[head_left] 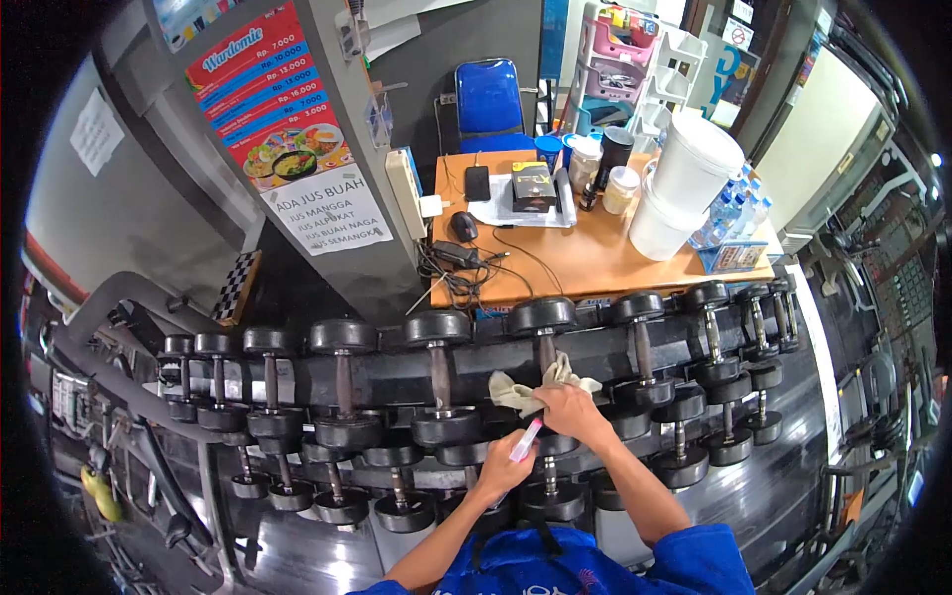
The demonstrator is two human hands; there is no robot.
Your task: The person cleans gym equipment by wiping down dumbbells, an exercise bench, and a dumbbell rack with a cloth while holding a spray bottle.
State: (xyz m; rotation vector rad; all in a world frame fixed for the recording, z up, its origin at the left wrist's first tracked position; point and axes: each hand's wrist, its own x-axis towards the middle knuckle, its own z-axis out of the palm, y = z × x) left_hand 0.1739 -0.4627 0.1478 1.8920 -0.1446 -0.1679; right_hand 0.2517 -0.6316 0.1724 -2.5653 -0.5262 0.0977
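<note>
My right hand (567,411) is closed on a pale cloth (521,394), which bunches up over the handle of a black dumbbell (542,315) on the upper rack row. In my left hand (504,462) is a small, clear bottle with a pink part (527,440), perhaps a spray bottle; its lower end is hidden by my fingers. The left hand is just left of the cloth, above the lower row. Beside the cloth on the left stands another dumbbell (440,377), and on the right a further dumbbell (643,347).
Several more dumbbells fill the two-row rack (387,382). Behind it is a wooden desk (585,263) with white buckets (694,159), water bottles (729,213), a mouse (463,226), a phone (477,183) and cables. A blue chair (489,94) stands beyond the desk.
</note>
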